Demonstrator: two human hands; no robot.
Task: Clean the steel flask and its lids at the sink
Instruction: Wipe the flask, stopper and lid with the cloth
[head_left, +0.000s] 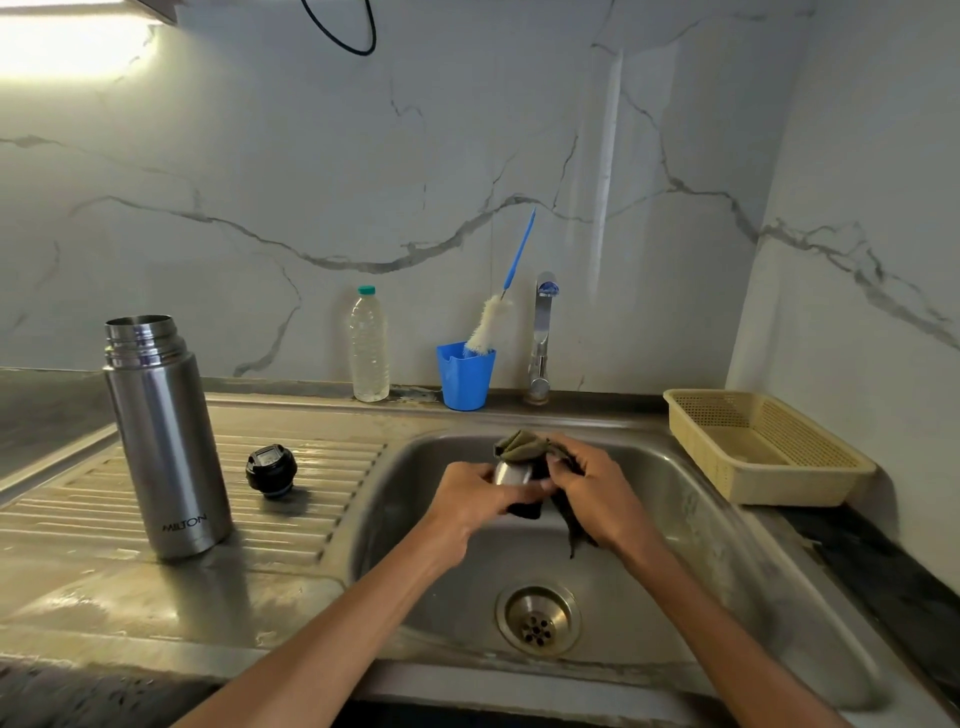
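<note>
both hands over sink basin (675, 519): left hand (475, 499) grips steel cup lid (511, 472), right hand (587, 486) clutches dark cloth (524, 447) against it. steel flask (163, 436) upright, uncapped, on drainboard (311, 467); black stopper lid (271, 470) just beside.

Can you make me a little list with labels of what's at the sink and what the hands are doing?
left hand: holds the small shiny steel cup lid over the steel sink
right hand: grips a dark green cloth against that lid
tall steel flask: upright and open on the ribbed drainboard
black round stopper lid: beside the flask
blue cup: holds a white bottle brush
</note>
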